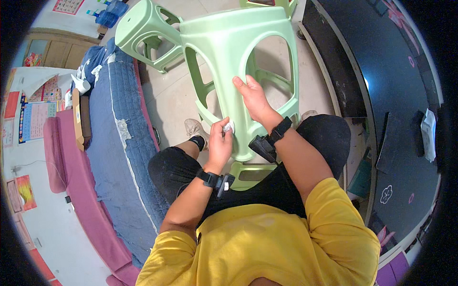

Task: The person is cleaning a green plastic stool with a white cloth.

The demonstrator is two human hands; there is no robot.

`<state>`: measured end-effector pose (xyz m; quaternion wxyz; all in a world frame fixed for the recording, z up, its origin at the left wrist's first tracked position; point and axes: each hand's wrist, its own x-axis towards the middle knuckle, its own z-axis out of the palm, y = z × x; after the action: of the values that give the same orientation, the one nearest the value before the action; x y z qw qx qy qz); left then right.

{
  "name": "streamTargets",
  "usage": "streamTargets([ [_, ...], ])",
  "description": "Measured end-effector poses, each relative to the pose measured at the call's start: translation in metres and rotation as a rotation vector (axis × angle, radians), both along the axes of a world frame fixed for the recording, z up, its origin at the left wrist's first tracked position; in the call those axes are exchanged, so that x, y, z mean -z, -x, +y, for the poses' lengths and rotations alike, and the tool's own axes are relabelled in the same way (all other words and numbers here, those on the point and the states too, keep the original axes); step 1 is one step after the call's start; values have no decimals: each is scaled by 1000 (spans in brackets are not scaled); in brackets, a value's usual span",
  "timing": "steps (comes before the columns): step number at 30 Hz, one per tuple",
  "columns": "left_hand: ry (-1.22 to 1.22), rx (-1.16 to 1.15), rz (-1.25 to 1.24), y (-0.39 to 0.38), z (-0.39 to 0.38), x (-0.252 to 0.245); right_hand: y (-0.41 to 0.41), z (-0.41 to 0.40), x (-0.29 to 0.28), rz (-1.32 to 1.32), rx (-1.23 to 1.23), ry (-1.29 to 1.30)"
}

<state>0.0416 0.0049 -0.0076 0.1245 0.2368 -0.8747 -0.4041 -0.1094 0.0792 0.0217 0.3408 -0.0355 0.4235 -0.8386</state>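
Observation:
A light green plastic stool (214,39) stands before me, its seat at the far end and one leg running towards my lap. My right hand (253,98) grips that leg near its middle, thumb lying on the front face and the other fingers partly hidden at the edge of the side opening. Pinched in my left hand (219,141) is a small white wad (229,126), perhaps tissue or cloth, which touches the same leg lower down, near its foot. Most of the wad is covered by my fingers.
A second green stool (143,35) stands at the far left. Along the left runs a sofa with a blue quilted cover (125,161), an open cardboard box (82,118) on it. A dark cabinet (390,143) flanks my right, with a white packet (428,136) on top.

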Motion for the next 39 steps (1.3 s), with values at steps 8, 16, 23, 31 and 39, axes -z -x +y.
streamTargets([
  [8,203,-120,335,101,-57,-84,-8,-9,23,169,-77,-61],
  [16,858,90,461,147,-60,-115,-15,-13,32,266,-62,-109],
  [23,1096,391,269,153,-22,-117,-11,-15,49,364,-74,-251],
  [31,1138,402,211,181,-6,-107,-18,-18,53,178,7,4],
  [39,858,486,127,103,-27,-114,-9,-3,28,278,-89,-265],
])
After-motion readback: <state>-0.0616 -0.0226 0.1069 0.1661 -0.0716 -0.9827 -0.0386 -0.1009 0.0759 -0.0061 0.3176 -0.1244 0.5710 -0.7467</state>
